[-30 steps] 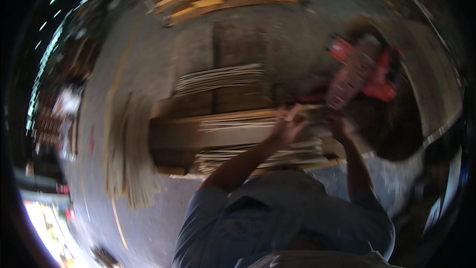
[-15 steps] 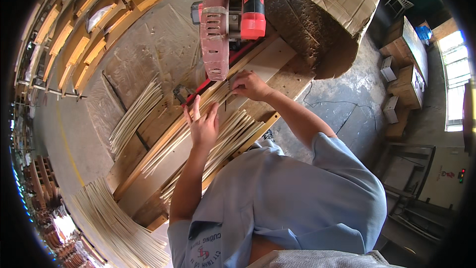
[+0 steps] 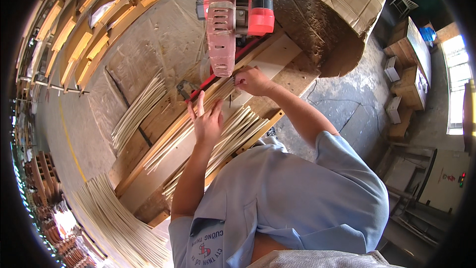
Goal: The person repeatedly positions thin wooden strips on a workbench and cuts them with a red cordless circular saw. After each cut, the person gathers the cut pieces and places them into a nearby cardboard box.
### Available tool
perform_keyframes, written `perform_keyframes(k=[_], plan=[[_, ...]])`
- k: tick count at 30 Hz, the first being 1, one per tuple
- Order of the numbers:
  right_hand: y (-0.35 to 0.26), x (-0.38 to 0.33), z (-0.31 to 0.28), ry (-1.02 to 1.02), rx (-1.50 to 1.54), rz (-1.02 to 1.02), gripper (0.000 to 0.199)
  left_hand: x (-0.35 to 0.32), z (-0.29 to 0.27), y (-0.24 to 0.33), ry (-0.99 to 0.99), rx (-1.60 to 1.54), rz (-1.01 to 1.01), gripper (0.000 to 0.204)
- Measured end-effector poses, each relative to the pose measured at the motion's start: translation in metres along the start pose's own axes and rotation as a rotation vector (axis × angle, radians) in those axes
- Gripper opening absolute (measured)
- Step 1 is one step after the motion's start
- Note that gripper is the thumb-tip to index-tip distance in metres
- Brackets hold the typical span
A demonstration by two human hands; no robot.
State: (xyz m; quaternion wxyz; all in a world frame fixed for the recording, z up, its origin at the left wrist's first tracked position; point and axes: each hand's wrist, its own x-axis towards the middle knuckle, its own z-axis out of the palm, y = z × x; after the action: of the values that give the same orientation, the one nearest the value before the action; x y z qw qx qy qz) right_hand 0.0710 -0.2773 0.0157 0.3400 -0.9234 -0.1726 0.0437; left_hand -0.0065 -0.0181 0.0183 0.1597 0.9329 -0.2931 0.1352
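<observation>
My left hand (image 3: 208,124) lies over a bundle of thin pale wooden sticks (image 3: 171,148), its fingers stretched and spread, with the fingertips by the red fence (image 3: 201,92). Close to the saw's guard, my right hand (image 3: 254,81) has its fingers curled at the far ends of the same sticks; the fingertips are partly hidden. Just beyond both hands stands a chop saw with a dusty red guard (image 3: 221,39) and a red and black handle (image 3: 261,2). Another bundle of sticks (image 3: 233,134) rests on the near side of the bench, beneath my left forearm.
More sticks lie in a bundle (image 3: 139,114) left of the saw and in a large pile (image 3: 116,218) at lower left. A cardboard box (image 3: 342,0) stands behind the saw. Racks of curved wooden parts (image 3: 99,25) fill the upper left. A cable (image 3: 342,101) crosses the floor at right.
The whole view has shifted slightly, moving the saw and bench a little to the right. Both hands keep nearly the same places on the sticks.
</observation>
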Motion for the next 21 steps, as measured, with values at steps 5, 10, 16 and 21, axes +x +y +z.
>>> perform_keyframes(k=[5,10,16,21], plan=[[0.009,0.001,-0.013,-0.105,0.063,-0.042,0.017,0.000,0.001,0.000,-0.010,-0.005,-0.006,0.043],[-0.001,-0.006,-0.011,-0.080,-0.052,-0.110,0.026,-0.002,0.002,-0.002,-0.008,-0.016,-0.015,0.041],[-0.011,-0.009,-0.001,-0.042,-0.174,-0.174,0.024,-0.002,0.001,-0.001,0.001,-0.027,-0.018,0.041],[-0.004,-0.004,-0.003,-0.100,-0.092,-0.209,0.017,-0.002,0.003,-0.003,0.008,-0.020,-0.015,0.041]])
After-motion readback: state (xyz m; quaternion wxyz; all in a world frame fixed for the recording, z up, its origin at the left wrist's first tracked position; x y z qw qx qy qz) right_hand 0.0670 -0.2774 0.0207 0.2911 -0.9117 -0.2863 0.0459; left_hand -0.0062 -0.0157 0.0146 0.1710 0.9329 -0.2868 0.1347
